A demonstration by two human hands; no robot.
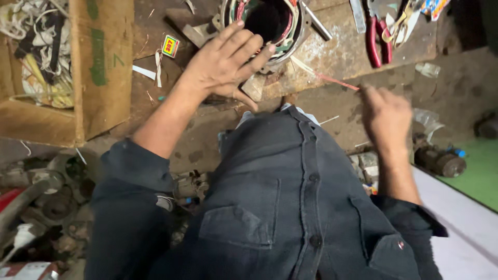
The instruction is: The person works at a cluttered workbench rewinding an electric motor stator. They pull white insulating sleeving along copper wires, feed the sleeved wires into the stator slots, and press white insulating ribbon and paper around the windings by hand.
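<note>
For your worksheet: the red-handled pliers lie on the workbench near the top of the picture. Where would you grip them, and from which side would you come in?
Grip the red-handled pliers around the two red handles, coming down from above at their near end. That end points toward the person and lies bare on the workbench; the far end is crowded by other tools.

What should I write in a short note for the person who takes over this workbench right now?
Left hand: open, fingers spread, resting flat against the rim of the round motor stator on the workbench.
Right hand: closed in a pinch on a thin red-and-pale strip that runs up toward the stator.
Nearby: red-handled pliers at the far right of the bench, a cardboard box of wires at the left, a small matchbox beside the left hand.
Done: the stator bore is open and coloured windings show inside.
Left: the strip is mostly outside the stator, not yet fed in.
</note>
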